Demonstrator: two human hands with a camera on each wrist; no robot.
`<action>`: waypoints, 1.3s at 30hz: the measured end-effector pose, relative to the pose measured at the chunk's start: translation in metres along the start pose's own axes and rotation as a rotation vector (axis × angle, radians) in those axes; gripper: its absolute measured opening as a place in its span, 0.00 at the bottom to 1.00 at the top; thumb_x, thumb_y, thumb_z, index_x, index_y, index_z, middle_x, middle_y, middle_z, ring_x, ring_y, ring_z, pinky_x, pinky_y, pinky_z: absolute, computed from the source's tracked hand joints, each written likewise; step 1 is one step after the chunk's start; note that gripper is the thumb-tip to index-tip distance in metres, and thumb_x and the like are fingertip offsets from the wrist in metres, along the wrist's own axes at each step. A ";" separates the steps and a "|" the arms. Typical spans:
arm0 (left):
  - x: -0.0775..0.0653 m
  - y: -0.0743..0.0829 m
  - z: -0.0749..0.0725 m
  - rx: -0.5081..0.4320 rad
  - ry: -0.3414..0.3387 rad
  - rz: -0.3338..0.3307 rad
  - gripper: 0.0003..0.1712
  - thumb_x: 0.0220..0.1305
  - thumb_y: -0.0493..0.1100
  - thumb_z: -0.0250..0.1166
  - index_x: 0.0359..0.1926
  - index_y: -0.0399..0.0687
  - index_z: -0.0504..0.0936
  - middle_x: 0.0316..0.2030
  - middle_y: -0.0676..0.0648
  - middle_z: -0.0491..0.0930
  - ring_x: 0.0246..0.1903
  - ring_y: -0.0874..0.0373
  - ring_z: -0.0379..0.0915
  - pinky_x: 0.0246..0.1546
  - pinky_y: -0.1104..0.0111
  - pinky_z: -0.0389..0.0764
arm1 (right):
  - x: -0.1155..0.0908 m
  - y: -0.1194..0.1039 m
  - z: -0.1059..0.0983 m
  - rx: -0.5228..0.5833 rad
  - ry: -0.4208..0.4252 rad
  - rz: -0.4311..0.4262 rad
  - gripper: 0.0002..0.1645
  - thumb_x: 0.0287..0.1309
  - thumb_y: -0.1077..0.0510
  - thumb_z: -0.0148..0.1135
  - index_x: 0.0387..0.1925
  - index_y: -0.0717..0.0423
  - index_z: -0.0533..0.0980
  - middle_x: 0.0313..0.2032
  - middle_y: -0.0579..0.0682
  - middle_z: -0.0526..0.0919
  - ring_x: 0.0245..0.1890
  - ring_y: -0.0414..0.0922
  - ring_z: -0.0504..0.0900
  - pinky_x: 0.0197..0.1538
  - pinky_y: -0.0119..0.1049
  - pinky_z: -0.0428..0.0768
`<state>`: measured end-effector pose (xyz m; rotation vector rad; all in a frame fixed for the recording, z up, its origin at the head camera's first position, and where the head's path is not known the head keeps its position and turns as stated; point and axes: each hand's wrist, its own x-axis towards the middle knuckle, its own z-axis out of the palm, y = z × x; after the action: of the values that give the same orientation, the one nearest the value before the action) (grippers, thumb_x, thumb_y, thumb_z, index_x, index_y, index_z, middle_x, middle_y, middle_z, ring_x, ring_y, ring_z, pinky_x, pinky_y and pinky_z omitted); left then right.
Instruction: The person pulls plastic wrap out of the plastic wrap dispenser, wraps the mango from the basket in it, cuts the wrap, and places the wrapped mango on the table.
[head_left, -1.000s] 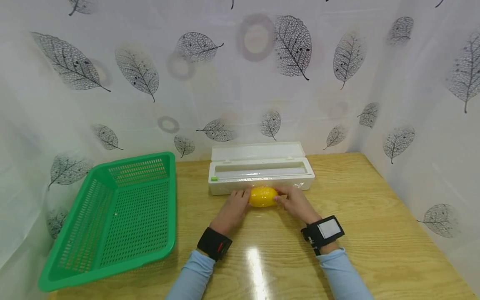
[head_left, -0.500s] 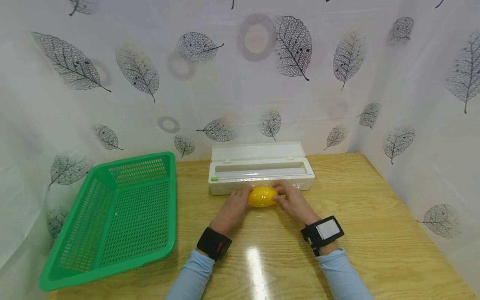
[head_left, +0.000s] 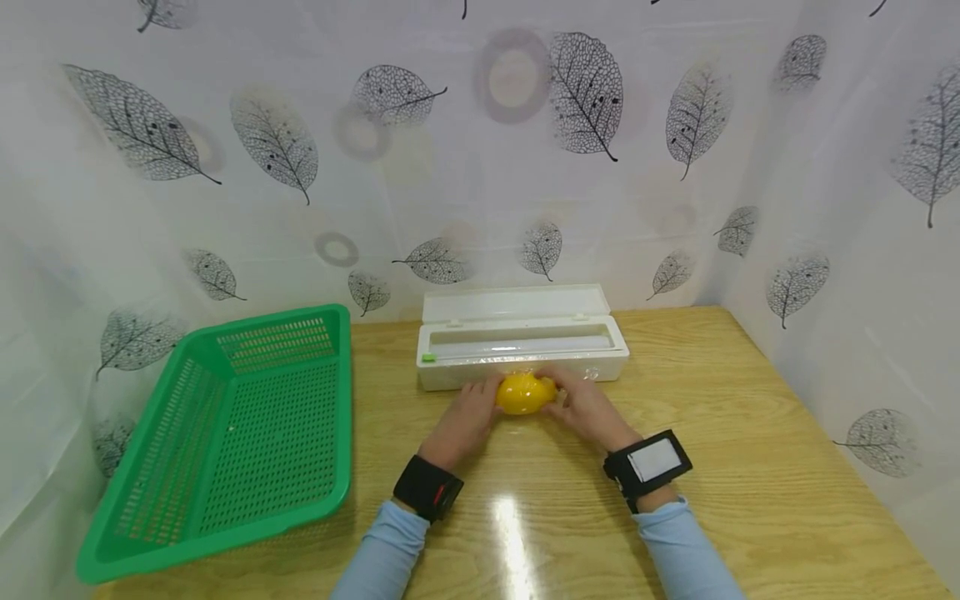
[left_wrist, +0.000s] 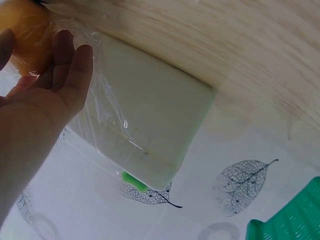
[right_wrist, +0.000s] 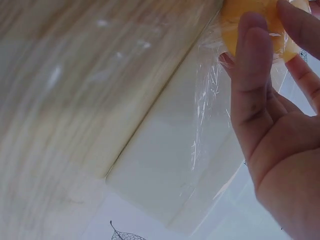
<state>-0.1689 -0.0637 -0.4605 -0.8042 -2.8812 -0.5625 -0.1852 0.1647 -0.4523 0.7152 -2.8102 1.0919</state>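
A smooth yellow oval fruit point(head_left: 522, 393) is held between my two hands, close in front of a white cling film dispenser point(head_left: 525, 354). My left hand point(head_left: 467, 421) grips its left end. Thumb and fingers of my right hand point(head_left: 588, 408) curl round the right end. Shiny clear cling film point(left_wrist: 102, 105) covers the fruit and stretches across the dispenser's front in the left wrist view. In the right wrist view, creased film point(right_wrist: 205, 105) runs beside the right fingers. Parts of the fruit's ends are hidden by the fingers.
The dispenser's lid point(head_left: 513, 303) stands raised at the back, with a pale roll point(head_left: 525, 344) inside and a green slider point(head_left: 428, 357) at its left corner. A green plastic basket point(head_left: 342, 433) sits on the left of the wooden table point(head_left: 750, 467). A leaf-print curtain point(head_left: 465, 192) hangs behind.
My right fingers have shifted their hold slightly at the fruit's right end, and the right wrist has turned a little. The left hand and the dispenser stay where they were.
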 end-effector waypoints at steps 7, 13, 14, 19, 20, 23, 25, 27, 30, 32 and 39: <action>0.000 -0.001 0.000 0.005 0.012 0.005 0.26 0.73 0.39 0.58 0.67 0.38 0.62 0.56 0.34 0.76 0.54 0.41 0.72 0.59 0.54 0.73 | -0.002 -0.003 -0.002 -0.007 -0.001 0.033 0.31 0.59 0.62 0.69 0.64 0.55 0.72 0.63 0.58 0.76 0.58 0.57 0.77 0.57 0.54 0.77; 0.001 0.000 0.000 0.015 0.014 0.002 0.26 0.73 0.40 0.57 0.67 0.37 0.62 0.56 0.33 0.75 0.54 0.40 0.72 0.59 0.53 0.73 | -0.001 -0.001 -0.002 -0.011 -0.023 0.048 0.32 0.62 0.61 0.66 0.67 0.56 0.70 0.66 0.59 0.73 0.65 0.59 0.71 0.65 0.56 0.69; 0.001 0.000 0.001 0.013 0.008 -0.001 0.26 0.74 0.40 0.56 0.67 0.37 0.61 0.56 0.33 0.75 0.54 0.40 0.72 0.59 0.53 0.73 | -0.001 -0.001 -0.002 -0.021 -0.026 0.038 0.32 0.63 0.62 0.65 0.67 0.57 0.69 0.66 0.60 0.72 0.65 0.60 0.71 0.66 0.56 0.68; 0.002 0.000 0.002 0.007 -0.014 -0.011 0.27 0.75 0.41 0.55 0.68 0.36 0.61 0.56 0.33 0.74 0.55 0.40 0.72 0.60 0.52 0.72 | -0.003 -0.001 -0.002 -0.065 -0.030 -0.010 0.33 0.64 0.62 0.64 0.68 0.61 0.67 0.66 0.64 0.71 0.64 0.62 0.71 0.65 0.57 0.69; 0.001 0.000 0.002 0.000 -0.016 -0.013 0.28 0.74 0.42 0.56 0.69 0.37 0.61 0.56 0.33 0.74 0.55 0.41 0.72 0.59 0.52 0.72 | -0.004 -0.001 -0.001 -0.076 -0.030 -0.019 0.33 0.64 0.62 0.64 0.69 0.61 0.67 0.65 0.64 0.71 0.64 0.62 0.71 0.65 0.56 0.69; 0.001 -0.001 0.004 -0.016 -0.009 -0.016 0.30 0.73 0.45 0.59 0.68 0.37 0.61 0.56 0.34 0.75 0.54 0.41 0.72 0.59 0.53 0.73 | -0.004 0.000 -0.001 -0.085 -0.028 -0.020 0.34 0.64 0.61 0.63 0.69 0.61 0.66 0.64 0.65 0.72 0.63 0.62 0.73 0.64 0.56 0.71; 0.001 -0.002 0.005 -0.018 0.001 -0.010 0.31 0.72 0.45 0.60 0.68 0.37 0.62 0.55 0.34 0.75 0.54 0.41 0.72 0.58 0.53 0.73 | -0.005 0.000 -0.001 -0.093 -0.035 -0.011 0.34 0.66 0.60 0.62 0.70 0.61 0.65 0.63 0.66 0.72 0.62 0.62 0.73 0.63 0.56 0.71; 0.001 -0.002 0.005 -0.012 0.010 -0.005 0.30 0.72 0.45 0.60 0.68 0.37 0.62 0.56 0.34 0.75 0.54 0.41 0.72 0.59 0.53 0.73 | -0.005 0.000 -0.001 -0.102 -0.051 0.004 0.34 0.67 0.59 0.61 0.71 0.60 0.64 0.63 0.67 0.72 0.61 0.62 0.74 0.62 0.56 0.72; 0.001 -0.002 0.004 -0.008 0.018 -0.004 0.28 0.73 0.44 0.58 0.68 0.37 0.62 0.55 0.33 0.75 0.54 0.41 0.72 0.58 0.53 0.73 | -0.005 0.000 -0.001 -0.119 -0.073 0.017 0.34 0.69 0.58 0.59 0.72 0.59 0.62 0.63 0.69 0.71 0.59 0.63 0.75 0.61 0.57 0.73; 0.000 -0.001 0.004 -0.010 0.019 -0.008 0.28 0.73 0.44 0.57 0.68 0.38 0.62 0.55 0.33 0.75 0.54 0.40 0.72 0.58 0.53 0.73 | -0.005 0.000 0.000 -0.117 -0.080 0.014 0.35 0.68 0.57 0.61 0.73 0.58 0.62 0.63 0.68 0.70 0.60 0.62 0.75 0.61 0.57 0.73; 0.001 -0.001 0.005 -0.049 0.053 -0.032 0.27 0.71 0.45 0.60 0.67 0.43 0.66 0.53 0.35 0.72 0.51 0.41 0.71 0.54 0.53 0.75 | -0.004 -0.001 0.003 -0.089 -0.044 0.001 0.42 0.58 0.62 0.70 0.70 0.60 0.60 0.61 0.64 0.75 0.58 0.58 0.77 0.61 0.54 0.74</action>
<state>-0.1702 -0.0626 -0.4652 -0.7395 -2.8466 -0.6498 -0.1806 0.1640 -0.4547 0.7385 -2.8749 0.9563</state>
